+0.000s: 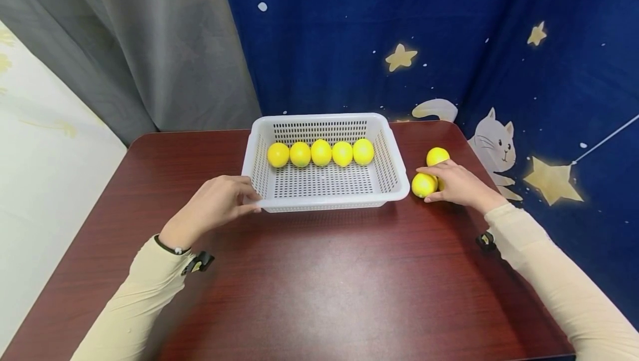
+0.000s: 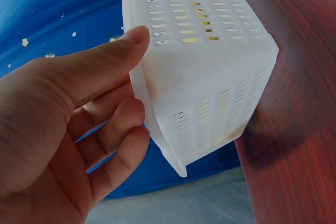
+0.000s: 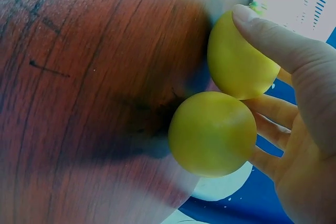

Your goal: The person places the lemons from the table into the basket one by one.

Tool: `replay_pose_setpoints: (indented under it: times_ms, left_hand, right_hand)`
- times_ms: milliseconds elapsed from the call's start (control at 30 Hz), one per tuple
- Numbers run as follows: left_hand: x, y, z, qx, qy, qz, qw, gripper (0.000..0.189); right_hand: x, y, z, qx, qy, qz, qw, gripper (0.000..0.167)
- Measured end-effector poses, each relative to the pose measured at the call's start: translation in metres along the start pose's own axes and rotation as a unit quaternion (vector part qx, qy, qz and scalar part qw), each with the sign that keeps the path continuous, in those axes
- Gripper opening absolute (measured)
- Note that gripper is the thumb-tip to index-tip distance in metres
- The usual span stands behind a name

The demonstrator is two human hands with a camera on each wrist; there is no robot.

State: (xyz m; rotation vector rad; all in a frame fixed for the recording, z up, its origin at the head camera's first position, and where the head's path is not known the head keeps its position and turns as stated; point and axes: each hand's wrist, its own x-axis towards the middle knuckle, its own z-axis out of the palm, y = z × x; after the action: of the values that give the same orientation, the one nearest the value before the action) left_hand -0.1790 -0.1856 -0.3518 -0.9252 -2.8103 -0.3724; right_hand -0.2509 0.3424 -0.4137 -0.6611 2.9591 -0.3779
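A white plastic basket (image 1: 319, 202) with slotted walls stands near the table's far edge. Inside it, several yellow lemons (image 1: 321, 153) lie in one row. My left hand (image 1: 217, 206) holds the rim at the basket's near left corner; in the left wrist view the thumb presses the outer wall (image 2: 210, 72) while the fingers curl by the rim. To the right of the basket, my right hand (image 1: 459, 184) grips a lemon (image 1: 424, 185) between thumb and fingers. Another lemon (image 3: 212, 135) sits by the palm, mostly covered in the head view. A further lemon (image 1: 437, 156) lies just beyond the hand.
The dark red wooden table (image 1: 329, 278) has rounded far corners. Behind it hang a grey curtain (image 1: 175, 45) and a blue curtain (image 1: 349, 34) with stars and a cat. A white patterned surface (image 1: 40, 156) borders the left side.
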Motion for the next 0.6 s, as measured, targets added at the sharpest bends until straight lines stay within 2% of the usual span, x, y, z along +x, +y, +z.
replay_pose_setpoints:
  times_ms: [233,367,600]
  left_hand:
    - [0.000,0.001,0.000,-0.001,0.000,0.000,1.0000,0.018]
    - [0.000,0.001,-0.001,-0.001,-0.003,-0.002,1.0000,0.018]
    - [0.000,0.000,-0.001,0.000,-0.006,-0.004,1.0000,0.018]
  right_hand:
    - [-0.002,0.000,0.002,-0.025,0.019,0.020,0.9993,0.073]
    - [-0.002,0.001,0.001,-0.033,0.031,0.018,0.9988,0.072]
    - [-0.003,-0.003,-0.012,-0.037,0.042,0.019,0.9982,0.074]
